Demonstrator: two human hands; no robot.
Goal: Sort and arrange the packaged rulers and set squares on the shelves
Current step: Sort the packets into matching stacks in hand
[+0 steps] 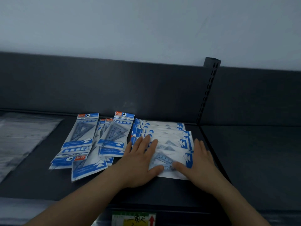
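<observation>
A fanned row of white-backed set square packets [169, 136] lies sideways on the dark shelf [244, 152], overlapping from back to front. My left hand [140, 159] rests flat on the row's left end with fingers straight. At the row's right end lies my right hand [198, 162], flat, with its thumb on the front packet. To the left, several blue-and-white "GEOMETRIC" set square packets [84, 136] lie face up in a loose, uneven pile, some upright and some turned sideways.
A clear plastic-wrapped stack [21, 137] lies at the shelf's far left. A slotted upright post [208, 90] divides this shelf from the bare one on the right. A price label with a red arrow [135, 220] sits on the front edge.
</observation>
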